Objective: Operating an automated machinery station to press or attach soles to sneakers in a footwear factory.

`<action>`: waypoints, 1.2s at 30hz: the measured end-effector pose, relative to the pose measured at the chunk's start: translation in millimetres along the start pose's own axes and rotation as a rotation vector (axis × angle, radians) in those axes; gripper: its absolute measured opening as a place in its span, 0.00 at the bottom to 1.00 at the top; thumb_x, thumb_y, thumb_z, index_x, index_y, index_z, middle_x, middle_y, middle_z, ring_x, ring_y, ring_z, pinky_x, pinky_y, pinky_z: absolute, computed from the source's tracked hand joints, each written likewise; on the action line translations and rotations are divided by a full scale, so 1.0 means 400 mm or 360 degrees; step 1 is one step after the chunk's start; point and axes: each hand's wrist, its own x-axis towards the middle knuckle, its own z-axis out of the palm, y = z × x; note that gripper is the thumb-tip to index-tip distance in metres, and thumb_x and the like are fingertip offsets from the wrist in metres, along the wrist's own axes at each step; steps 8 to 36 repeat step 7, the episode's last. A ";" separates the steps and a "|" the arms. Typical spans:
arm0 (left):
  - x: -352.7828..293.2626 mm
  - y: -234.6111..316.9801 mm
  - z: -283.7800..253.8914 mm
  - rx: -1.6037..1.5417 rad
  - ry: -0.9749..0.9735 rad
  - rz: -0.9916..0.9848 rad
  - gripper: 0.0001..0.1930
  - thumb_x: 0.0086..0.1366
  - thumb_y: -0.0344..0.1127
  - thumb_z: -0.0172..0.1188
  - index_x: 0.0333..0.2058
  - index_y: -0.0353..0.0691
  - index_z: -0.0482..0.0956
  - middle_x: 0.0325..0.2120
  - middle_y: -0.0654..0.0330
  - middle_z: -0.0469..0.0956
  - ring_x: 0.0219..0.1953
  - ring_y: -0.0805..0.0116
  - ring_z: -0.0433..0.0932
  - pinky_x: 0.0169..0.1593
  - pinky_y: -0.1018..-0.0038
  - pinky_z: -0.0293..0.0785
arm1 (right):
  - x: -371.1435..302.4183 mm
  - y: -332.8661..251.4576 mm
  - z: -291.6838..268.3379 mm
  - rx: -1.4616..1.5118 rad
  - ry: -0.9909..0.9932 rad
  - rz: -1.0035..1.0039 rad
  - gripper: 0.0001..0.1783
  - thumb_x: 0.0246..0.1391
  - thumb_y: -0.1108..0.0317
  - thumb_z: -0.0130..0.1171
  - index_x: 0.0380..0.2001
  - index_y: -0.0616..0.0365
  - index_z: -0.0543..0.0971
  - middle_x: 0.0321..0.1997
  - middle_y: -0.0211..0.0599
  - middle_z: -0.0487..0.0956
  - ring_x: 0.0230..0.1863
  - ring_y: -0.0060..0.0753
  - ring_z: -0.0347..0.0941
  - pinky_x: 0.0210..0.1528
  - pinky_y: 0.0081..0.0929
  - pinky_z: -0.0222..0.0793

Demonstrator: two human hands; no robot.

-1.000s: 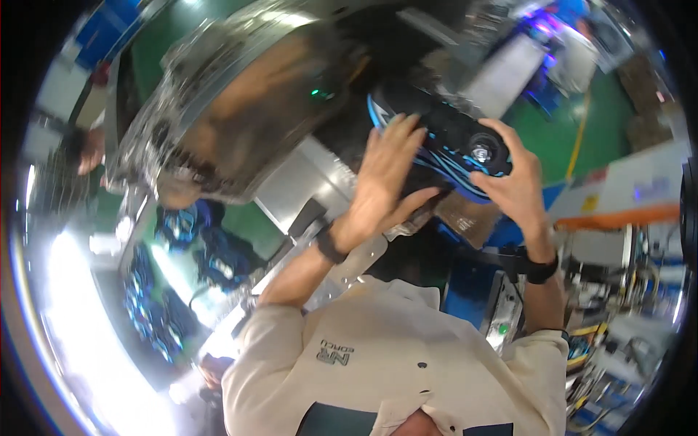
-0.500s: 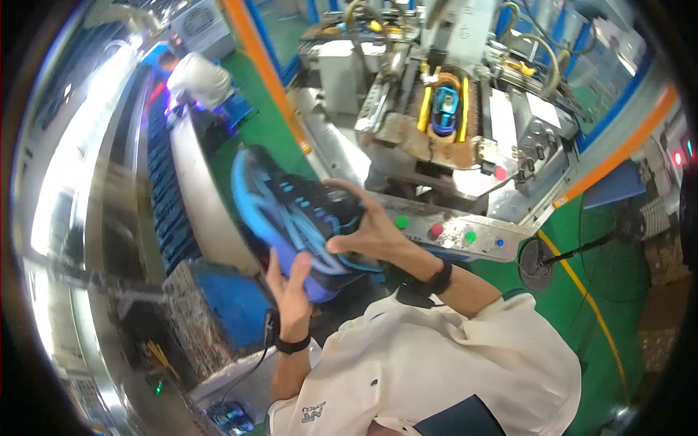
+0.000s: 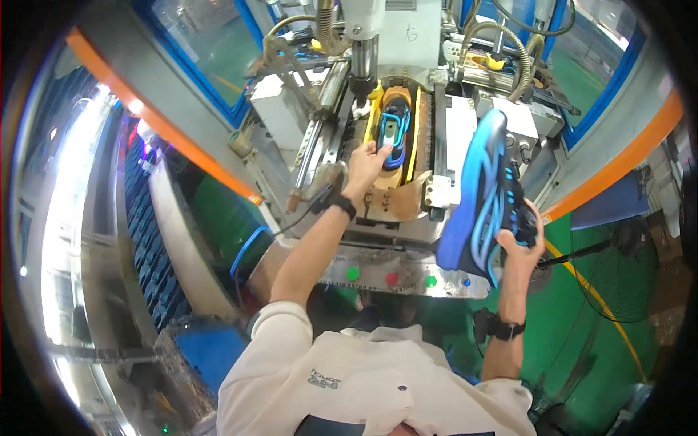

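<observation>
In my right hand is a black and blue sneaker, held upright at the right of the machine with its toe pointing up. My fingers wrap its dark upper, and its blue-purple sole side faces left. My left hand reaches into the machine, its fingers curled at the near left edge of a second, black and blue shoe. That shoe lies in a tan cradle between yellow strips. Whatever is between the left fingertips is hidden.
Metal clamps and hoses flank the cradle. Along the machine's front runs a metal panel with green, red and blue buttons. Orange-edged frame posts stand on both sides. A conveyor runs at the left, beside a blue-topped block.
I have turned toward the machine. My left hand has let go of the sneaker and moved into the cradle. My right hand has carried the sneaker to the right and tipped it upright.
</observation>
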 end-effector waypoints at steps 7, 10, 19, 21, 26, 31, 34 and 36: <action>0.250 -0.140 0.163 0.0765 0.0221 -0.0111 0.27 0.51 0.41 0.66 0.46 0.31 0.73 0.39 0.38 0.80 0.40 0.39 0.79 0.44 0.52 0.75 | 0.044 0.009 -0.066 -0.0285 0.0255 -0.0156 0.39 0.39 0.68 0.71 0.56 0.67 0.69 0.51 0.39 0.75 0.50 0.30 0.73 0.56 0.27 0.68; 0.250 -0.140 0.163 0.0765 0.0221 -0.0111 0.27 0.51 0.41 0.66 0.46 0.31 0.73 0.39 0.38 0.80 0.40 0.39 0.79 0.44 0.52 0.75 | 0.044 0.009 -0.066 -0.0285 0.0255 -0.0156 0.39 0.39 0.68 0.71 0.56 0.67 0.69 0.51 0.39 0.75 0.50 0.30 0.73 0.56 0.27 0.68; 0.250 -0.140 0.163 0.0765 0.0221 -0.0111 0.27 0.51 0.41 0.66 0.46 0.31 0.73 0.39 0.38 0.80 0.40 0.39 0.79 0.44 0.52 0.75 | 0.044 0.009 -0.066 -0.0285 0.0255 -0.0156 0.39 0.39 0.68 0.71 0.56 0.67 0.69 0.51 0.39 0.75 0.50 0.30 0.73 0.56 0.27 0.68; 0.250 -0.140 0.163 0.0765 0.0221 -0.0111 0.27 0.51 0.41 0.66 0.46 0.31 0.73 0.39 0.38 0.80 0.40 0.39 0.79 0.44 0.52 0.75 | 0.044 0.009 -0.066 -0.0285 0.0255 -0.0156 0.39 0.39 0.68 0.71 0.56 0.67 0.69 0.51 0.39 0.75 0.50 0.30 0.73 0.56 0.27 0.68; 0.250 -0.140 0.163 0.0765 0.0221 -0.0111 0.27 0.51 0.41 0.66 0.46 0.31 0.73 0.39 0.38 0.80 0.40 0.39 0.79 0.44 0.52 0.75 | 0.044 0.009 -0.066 -0.0285 0.0255 -0.0156 0.39 0.39 0.68 0.71 0.56 0.67 0.69 0.51 0.39 0.75 0.50 0.30 0.73 0.56 0.27 0.68; 0.250 -0.140 0.163 0.0765 0.0221 -0.0111 0.27 0.51 0.41 0.66 0.46 0.31 0.73 0.39 0.38 0.80 0.40 0.39 0.79 0.44 0.52 0.75 | 0.044 0.009 -0.066 -0.0285 0.0255 -0.0156 0.39 0.39 0.68 0.71 0.56 0.67 0.69 0.51 0.39 0.75 0.50 0.30 0.73 0.56 0.27 0.68; 0.250 -0.140 0.163 0.0765 0.0221 -0.0111 0.27 0.51 0.41 0.66 0.46 0.31 0.73 0.39 0.38 0.80 0.40 0.39 0.79 0.44 0.52 0.75 | 0.044 0.009 -0.066 -0.0285 0.0255 -0.0156 0.39 0.39 0.68 0.71 0.56 0.67 0.69 0.51 0.39 0.75 0.50 0.30 0.73 0.56 0.27 0.68; 0.250 -0.140 0.163 0.0765 0.0221 -0.0111 0.27 0.51 0.41 0.66 0.46 0.31 0.73 0.39 0.38 0.80 0.40 0.39 0.79 0.44 0.52 0.75 | 0.044 0.009 -0.066 -0.0285 0.0255 -0.0156 0.39 0.39 0.68 0.71 0.56 0.67 0.69 0.51 0.39 0.75 0.50 0.30 0.73 0.56 0.27 0.68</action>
